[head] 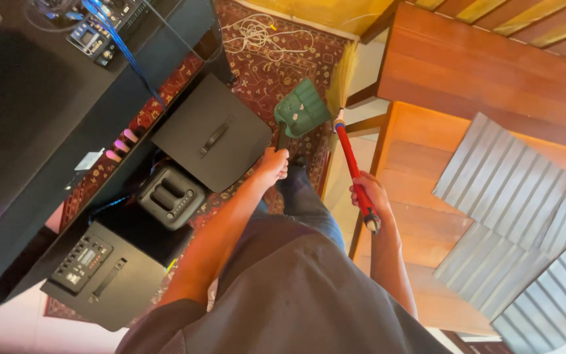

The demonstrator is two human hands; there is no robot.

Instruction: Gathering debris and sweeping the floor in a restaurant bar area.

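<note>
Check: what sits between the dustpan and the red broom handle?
Head view: the broom's straw bristles sit right beside the green dustpan, above the red handle; below them only patterned rug shows in the gap.

dustpan (pixel 302 110): green matt plastic | broom (pixel 352 157): glossy red handle, straw bristles | rug (pixel 263 72): woven cloth | platform (pixel 420 164): polished wood

Warm, bright light floods the upper right of my view, the upper left sits deep in shadow, a purple glow tints the left edge, and edges bend slightly.
</note>
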